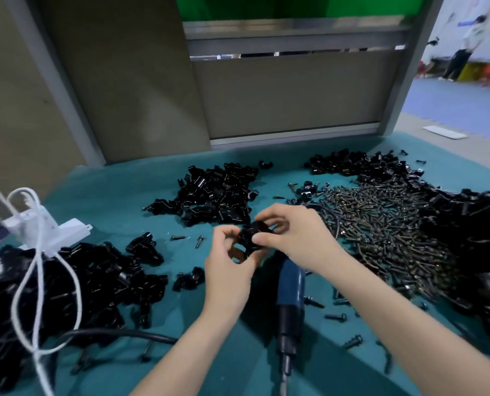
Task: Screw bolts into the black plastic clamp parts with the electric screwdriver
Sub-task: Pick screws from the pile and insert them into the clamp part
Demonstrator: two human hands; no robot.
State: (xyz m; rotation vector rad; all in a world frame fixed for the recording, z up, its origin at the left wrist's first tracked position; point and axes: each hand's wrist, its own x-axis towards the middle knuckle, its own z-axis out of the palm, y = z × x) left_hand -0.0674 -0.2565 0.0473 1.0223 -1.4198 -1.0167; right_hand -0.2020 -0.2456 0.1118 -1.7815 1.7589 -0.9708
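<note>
- Teal cloth [118,201] covers the counter; everything lies on it.
- Left hand [228,270] and right hand [298,235] meet above the middle of the counter.
- Black clamp part [252,234] is held between both hands, lifted off the cloth.
- Left fingers [223,234] are curled and grasping the part's left side; the right thumb and fingers [266,217] pinch its right side and top.
- Can't tell if a bolt sits in the part; too dark and blurred.
- Electric screwdriver [291,290], with a blue body, lies flat on the cloth between the forearms. No hand holds it, and its front end is hidden under the right wrist.
- Bolt pile [381,224] lies just right of the right hand.
- Loose bolts [199,241] lie left of the hands, more near the right forearm.
- Clamp-part piles: back centre [215,192], back right [352,164], far right [466,238], near left [80,281].
- White power strip [55,227] sits at the left edge, with a white cord [32,267] looping over the near-left pile.
- Black cable [123,334] runs along the near-left cloth.
- Grey partition panel [281,95] stands behind the counter.
</note>
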